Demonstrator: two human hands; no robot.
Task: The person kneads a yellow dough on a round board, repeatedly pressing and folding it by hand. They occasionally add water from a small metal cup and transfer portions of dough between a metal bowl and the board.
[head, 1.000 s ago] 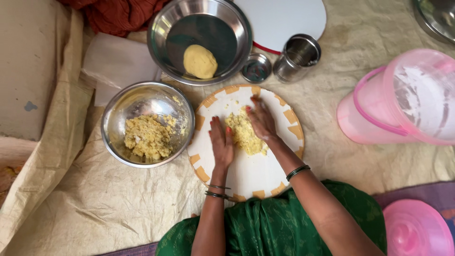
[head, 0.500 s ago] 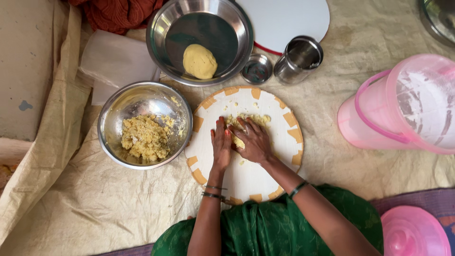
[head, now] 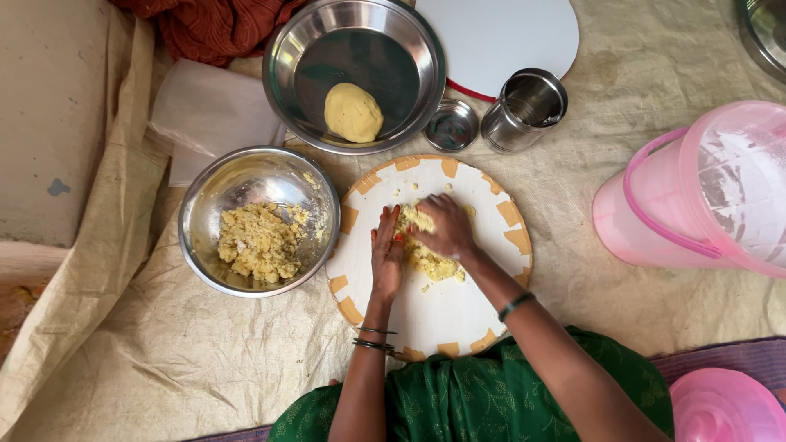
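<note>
A round white board point(head: 458, 315) with orange edge marks lies on the cloth in front of me. A crumbly yellow dough heap point(head: 430, 260) sits at its middle. My right hand point(head: 442, 227) presses down on the heap with curled fingers. My left hand point(head: 386, 258) lies flat beside the heap, its fingers against the dough's left side. To the left, a steel bowl point(head: 209, 196) holds more crumbly yellow dough point(head: 258, 243). A larger steel bowl point(head: 409, 45) behind the board holds one smooth dough ball point(head: 353, 112).
A small steel lid point(head: 451, 127) and a steel cup point(head: 524, 108) stand behind the board, with a white round plate point(head: 508, 33) beyond. A pink bucket point(head: 696, 192) lies at the right, a pink lid point(head: 725, 405) at lower right. Folded white cloth point(head: 209, 106) lies at the left.
My hands drew together from flat and spread over the dough to gathering it into a heap. My right hand has curled over the top of it.
</note>
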